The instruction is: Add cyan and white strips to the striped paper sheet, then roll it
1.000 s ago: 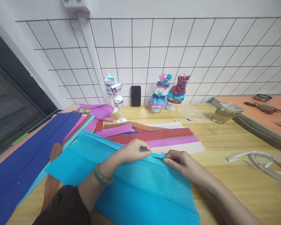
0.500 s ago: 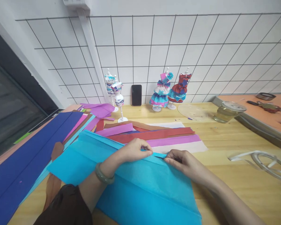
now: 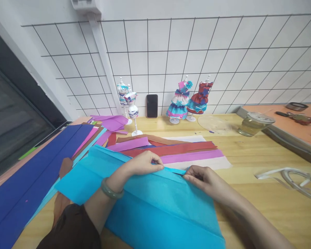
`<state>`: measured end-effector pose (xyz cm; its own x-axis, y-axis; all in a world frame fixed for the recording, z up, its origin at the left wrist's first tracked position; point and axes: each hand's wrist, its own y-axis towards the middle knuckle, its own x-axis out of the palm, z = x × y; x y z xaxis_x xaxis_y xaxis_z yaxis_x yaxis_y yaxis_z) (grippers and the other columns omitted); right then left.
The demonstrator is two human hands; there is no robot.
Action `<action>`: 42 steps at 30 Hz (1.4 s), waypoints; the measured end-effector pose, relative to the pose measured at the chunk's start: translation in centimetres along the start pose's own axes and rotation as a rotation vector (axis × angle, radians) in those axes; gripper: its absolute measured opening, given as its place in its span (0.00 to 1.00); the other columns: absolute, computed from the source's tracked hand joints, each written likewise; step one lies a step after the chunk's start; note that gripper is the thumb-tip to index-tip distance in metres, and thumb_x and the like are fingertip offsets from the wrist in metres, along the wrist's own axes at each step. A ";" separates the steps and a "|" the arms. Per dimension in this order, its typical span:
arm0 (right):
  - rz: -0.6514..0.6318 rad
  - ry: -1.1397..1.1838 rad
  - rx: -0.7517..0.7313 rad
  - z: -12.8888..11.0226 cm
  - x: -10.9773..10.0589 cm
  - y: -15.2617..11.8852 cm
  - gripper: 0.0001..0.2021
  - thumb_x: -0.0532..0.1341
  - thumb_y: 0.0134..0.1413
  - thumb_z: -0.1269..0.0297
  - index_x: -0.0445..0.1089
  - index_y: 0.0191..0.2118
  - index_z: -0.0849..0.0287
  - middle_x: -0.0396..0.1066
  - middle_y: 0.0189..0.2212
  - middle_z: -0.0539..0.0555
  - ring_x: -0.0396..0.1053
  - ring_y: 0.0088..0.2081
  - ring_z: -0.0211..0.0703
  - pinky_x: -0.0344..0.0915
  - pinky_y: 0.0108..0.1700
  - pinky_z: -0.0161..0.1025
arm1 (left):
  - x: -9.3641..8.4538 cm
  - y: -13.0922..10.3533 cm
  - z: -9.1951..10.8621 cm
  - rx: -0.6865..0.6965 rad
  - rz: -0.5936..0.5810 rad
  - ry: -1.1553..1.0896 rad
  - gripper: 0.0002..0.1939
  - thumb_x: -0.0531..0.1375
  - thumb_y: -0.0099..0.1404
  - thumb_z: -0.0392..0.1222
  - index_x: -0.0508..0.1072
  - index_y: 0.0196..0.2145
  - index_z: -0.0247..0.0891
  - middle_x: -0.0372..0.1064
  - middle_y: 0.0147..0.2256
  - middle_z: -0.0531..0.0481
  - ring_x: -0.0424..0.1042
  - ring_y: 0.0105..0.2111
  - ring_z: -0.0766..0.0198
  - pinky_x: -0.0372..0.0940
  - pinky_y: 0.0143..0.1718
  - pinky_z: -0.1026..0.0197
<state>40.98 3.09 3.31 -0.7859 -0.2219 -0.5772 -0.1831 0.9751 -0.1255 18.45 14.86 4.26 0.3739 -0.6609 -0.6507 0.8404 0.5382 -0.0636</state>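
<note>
A large bright blue sheet of crepe-like paper [image 3: 160, 204] with fold lines lies across the table in front of me. My left hand [image 3: 147, 162], a green bangle on its wrist, pinches the sheet's far edge near the middle. To the right of it, my right hand [image 3: 200, 176] is closed, thumb against fingers, on the same edge. Between the two hands a narrow blue strip [image 3: 175, 170] runs along the edge, with a dark slit between it and the sheet. The fingertips hide just how the paper is gripped.
Coloured paper strips [image 3: 171, 149] lie beyond the sheet; a dark blue length [image 3: 41, 180] is at left. Small dressed mannequins [image 3: 178, 103] and a phone [image 3: 152, 105] stand by the wall. A glass container [image 3: 255, 124] and a white tape roll [image 3: 298, 180] are at right.
My left hand has slid a little left along the edge, widening the distance between my hands and showing more of the strip and slit. My right hand keeps its grip.
</note>
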 end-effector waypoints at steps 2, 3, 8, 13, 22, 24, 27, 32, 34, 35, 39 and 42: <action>-0.011 -0.010 0.007 -0.2 0.0 -0.1 0.17 0.52 0.55 0.51 0.66 0.31 0.61 0.67 0.26 0.52 0.61 0.28 0.38 0.58 0.29 0.34 | 0.0 0.0 -0.1 -0.007 0.000 -0.013 0.12 0.57 0.57 0.44 0.75 0.32 0.34 0.74 0.31 0.51 0.70 0.32 0.65 0.61 0.33 0.68; -0.018 -0.017 0.010 -0.3 -0.1 -0.2 0.17 0.52 0.55 0.51 0.66 0.31 0.61 0.67 0.26 0.52 0.61 0.28 0.38 0.58 0.29 0.34 | 0.0 0.0 -0.2 -0.006 -0.003 -0.019 0.12 0.57 0.57 0.44 0.75 0.32 0.34 0.73 0.31 0.51 0.70 0.32 0.65 0.61 0.33 0.68; -0.035 -0.035 0.028 -0.1 -0.6 -0.3 0.19 0.51 0.54 0.48 0.66 0.31 0.60 0.66 0.27 0.52 0.61 0.29 0.38 0.58 0.30 0.34 | 0.0 0.1 -0.2 -0.003 -0.011 -0.030 0.12 0.56 0.57 0.43 0.75 0.32 0.34 0.73 0.30 0.51 0.70 0.32 0.65 0.60 0.32 0.68; -0.058 -0.007 0.055 0.1 -1.0 -0.3 0.20 0.51 0.53 0.46 0.66 0.30 0.60 0.65 0.26 0.52 0.60 0.28 0.38 0.58 0.28 0.34 | 0.0 0.0 -0.2 -0.011 -0.016 -0.038 0.12 0.56 0.57 0.44 0.75 0.32 0.34 0.73 0.30 0.51 0.69 0.32 0.64 0.60 0.31 0.67; 0.020 -0.017 0.027 -1.0 0.9 -0.1 0.18 0.54 0.52 0.48 0.65 0.29 0.61 0.64 0.23 0.51 0.57 0.25 0.35 0.54 0.25 0.32 | 0.0 -0.1 0.5 -0.025 -0.018 -0.039 0.13 0.56 0.56 0.44 0.75 0.32 0.33 0.73 0.30 0.51 0.69 0.31 0.65 0.59 0.31 0.68; 0.043 -0.036 0.028 -0.9 1.0 0.0 0.18 0.54 0.52 0.48 0.64 0.29 0.61 0.63 0.22 0.50 0.57 0.24 0.35 0.53 0.24 0.32 | -0.1 -0.1 0.6 -0.019 -0.016 -0.046 0.12 0.56 0.56 0.44 0.75 0.31 0.33 0.72 0.29 0.51 0.68 0.30 0.65 0.59 0.30 0.68; 0.060 -0.062 0.034 -0.7 0.7 0.0 0.18 0.54 0.51 0.47 0.64 0.29 0.60 0.64 0.21 0.50 0.58 0.23 0.35 0.52 0.23 0.32 | -0.3 -0.2 0.6 -0.010 -0.007 -0.061 0.12 0.56 0.56 0.44 0.75 0.31 0.32 0.71 0.27 0.51 0.67 0.28 0.66 0.59 0.28 0.68; 0.071 -0.080 0.031 -0.7 0.0 -0.1 0.18 0.54 0.52 0.48 0.64 0.29 0.60 0.66 0.23 0.51 0.60 0.24 0.36 0.54 0.24 0.32 | -0.3 -0.2 0.5 -0.016 -0.016 -0.071 0.13 0.56 0.56 0.45 0.74 0.31 0.33 0.69 0.26 0.52 0.65 0.27 0.67 0.58 0.26 0.68; 0.067 -0.086 0.024 -1.0 -0.1 -0.1 0.17 0.54 0.52 0.48 0.64 0.29 0.60 0.65 0.22 0.50 0.59 0.24 0.35 0.54 0.24 0.32 | -0.2 -0.2 0.6 -0.014 -0.019 -0.075 0.13 0.56 0.56 0.46 0.74 0.30 0.33 0.69 0.26 0.52 0.65 0.27 0.67 0.58 0.26 0.68; 0.066 -0.089 0.021 -1.1 0.0 -0.1 0.17 0.54 0.52 0.48 0.64 0.28 0.60 0.65 0.21 0.49 0.59 0.24 0.35 0.53 0.23 0.32 | -0.2 -0.2 0.6 -0.014 -0.022 -0.076 0.13 0.56 0.56 0.46 0.74 0.30 0.33 0.69 0.26 0.52 0.65 0.27 0.67 0.58 0.26 0.68; 0.056 -0.093 0.002 -1.3 0.1 0.1 0.17 0.54 0.51 0.49 0.63 0.27 0.60 0.64 0.20 0.49 0.58 0.23 0.34 0.52 0.23 0.32 | -0.2 -0.2 0.8 -0.018 -0.030 -0.070 0.13 0.56 0.55 0.46 0.74 0.31 0.33 0.69 0.27 0.52 0.65 0.27 0.67 0.58 0.27 0.68; 0.054 -0.103 -0.011 -1.5 0.3 0.3 0.16 0.55 0.52 0.50 0.63 0.27 0.60 0.64 0.21 0.49 0.58 0.23 0.34 0.52 0.23 0.32 | -0.2 -0.2 0.8 -0.020 -0.027 -0.068 0.13 0.56 0.55 0.45 0.74 0.31 0.33 0.69 0.26 0.52 0.65 0.27 0.67 0.57 0.27 0.68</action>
<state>39.80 3.30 4.26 -0.7302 -0.1663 -0.6627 -0.1491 0.9853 -0.0830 18.50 14.42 5.03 0.3777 -0.7091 -0.5954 0.8429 0.5295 -0.0959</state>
